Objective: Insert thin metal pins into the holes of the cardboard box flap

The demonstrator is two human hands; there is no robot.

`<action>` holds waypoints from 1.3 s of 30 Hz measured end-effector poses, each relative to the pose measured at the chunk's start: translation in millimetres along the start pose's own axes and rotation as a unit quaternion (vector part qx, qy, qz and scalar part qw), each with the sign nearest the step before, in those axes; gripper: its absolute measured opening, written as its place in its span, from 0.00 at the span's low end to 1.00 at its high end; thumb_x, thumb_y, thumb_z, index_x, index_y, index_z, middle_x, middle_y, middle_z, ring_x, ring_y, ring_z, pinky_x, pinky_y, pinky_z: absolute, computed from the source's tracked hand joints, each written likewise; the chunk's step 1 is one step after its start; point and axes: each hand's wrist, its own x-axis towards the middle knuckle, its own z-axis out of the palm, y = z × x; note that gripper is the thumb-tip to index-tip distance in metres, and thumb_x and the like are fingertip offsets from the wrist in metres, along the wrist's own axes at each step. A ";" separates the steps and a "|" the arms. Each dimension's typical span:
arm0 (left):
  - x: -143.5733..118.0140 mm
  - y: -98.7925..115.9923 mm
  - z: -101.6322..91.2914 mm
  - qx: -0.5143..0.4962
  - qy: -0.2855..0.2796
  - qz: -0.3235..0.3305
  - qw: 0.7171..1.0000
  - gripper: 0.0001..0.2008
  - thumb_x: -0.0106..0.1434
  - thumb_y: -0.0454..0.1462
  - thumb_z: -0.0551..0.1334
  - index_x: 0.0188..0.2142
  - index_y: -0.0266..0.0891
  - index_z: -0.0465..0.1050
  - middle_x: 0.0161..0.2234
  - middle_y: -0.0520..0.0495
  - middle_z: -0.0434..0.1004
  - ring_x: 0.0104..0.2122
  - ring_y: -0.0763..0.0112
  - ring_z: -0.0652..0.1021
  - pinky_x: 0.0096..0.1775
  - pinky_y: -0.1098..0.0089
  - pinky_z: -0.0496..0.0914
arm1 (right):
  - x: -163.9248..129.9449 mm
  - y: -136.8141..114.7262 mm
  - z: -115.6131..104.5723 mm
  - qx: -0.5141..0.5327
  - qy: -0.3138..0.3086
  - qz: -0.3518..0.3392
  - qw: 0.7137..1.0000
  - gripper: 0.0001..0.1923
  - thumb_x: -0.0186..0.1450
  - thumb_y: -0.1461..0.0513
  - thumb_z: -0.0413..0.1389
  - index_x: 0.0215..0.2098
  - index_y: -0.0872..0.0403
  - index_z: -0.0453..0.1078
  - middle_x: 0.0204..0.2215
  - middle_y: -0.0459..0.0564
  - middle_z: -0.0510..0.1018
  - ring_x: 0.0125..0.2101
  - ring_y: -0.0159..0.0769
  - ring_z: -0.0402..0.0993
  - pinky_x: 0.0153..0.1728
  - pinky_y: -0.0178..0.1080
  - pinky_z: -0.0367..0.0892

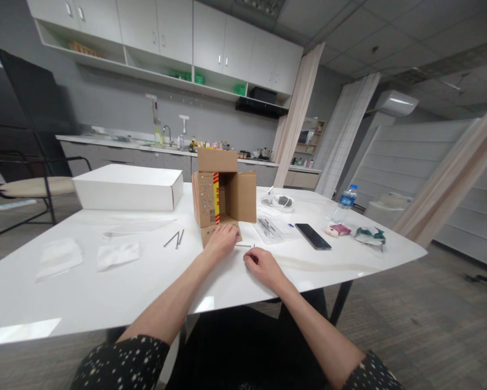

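Observation:
A cardboard box point(206, 199) stands on the table with its opening toward me and its flaps folded out. Small metal studs dot its left flap, beside a red and yellow tape strip. My left hand point(223, 238) lies palm down on the lower flap, fingers stretched over it. Just right of those fingertips is a thin metal nail point(243, 246), its head end close behind my right hand point(264, 265). That hand rests on the table with its fingers curled in, and nothing shows in them. Several loose nails point(179, 238) lie left of the box.
A white box point(125, 187) stands at the back left, near white tissues point(118, 255). To the right are a clear packet of metal pieces point(270, 229), a phone point(313, 236), a water bottle point(344, 203), a pink packet point(338, 230) and a crumpled green wrapper point(370, 236).

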 end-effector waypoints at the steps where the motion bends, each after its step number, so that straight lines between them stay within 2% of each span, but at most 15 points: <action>1: 0.1 0.4 -1.9 -0.016 0.009 0.003 1.000 0.10 0.68 0.35 0.51 0.41 0.37 0.71 0.43 0.40 0.76 0.46 0.60 0.73 0.50 0.60 0.63 | -0.1 -0.1 -0.1 0.000 -0.001 0.000 1.000 0.09 0.64 0.65 0.52 0.31 0.55 0.75 0.28 0.48 0.78 0.29 0.34 0.70 0.32 0.34 0.62; 8: -1.6 3.3 -9.2 -0.077 0.016 0.024 0.997 0.08 0.66 0.36 0.55 0.37 0.40 0.74 0.40 0.44 0.77 0.44 0.61 0.74 0.49 0.60 0.65 | 0.0 0.5 0.5 0.000 0.002 -0.003 1.000 0.09 0.63 0.66 0.52 0.31 0.55 0.75 0.28 0.48 0.78 0.29 0.33 0.70 0.32 0.34 0.62; 20: -3.1 3.8 -6.0 -0.094 -0.004 0.034 0.995 0.09 0.66 0.35 0.55 0.38 0.40 0.75 0.41 0.44 0.77 0.44 0.64 0.75 0.47 0.63 0.67 | 0.0 0.0 0.3 -0.004 0.001 -0.006 1.000 0.09 0.64 0.65 0.52 0.31 0.55 0.75 0.28 0.48 0.78 0.29 0.34 0.70 0.33 0.34 0.63; 39: -4.9 8.9 -14.6 -0.097 0.031 0.021 0.995 0.08 0.63 0.34 0.55 0.36 0.39 0.73 0.39 0.43 0.76 0.42 0.62 0.75 0.46 0.62 0.67 | -0.1 -1.9 -0.9 0.001 0.000 0.004 1.000 0.09 0.63 0.65 0.52 0.31 0.55 0.75 0.28 0.49 0.78 0.29 0.34 0.70 0.33 0.34 0.63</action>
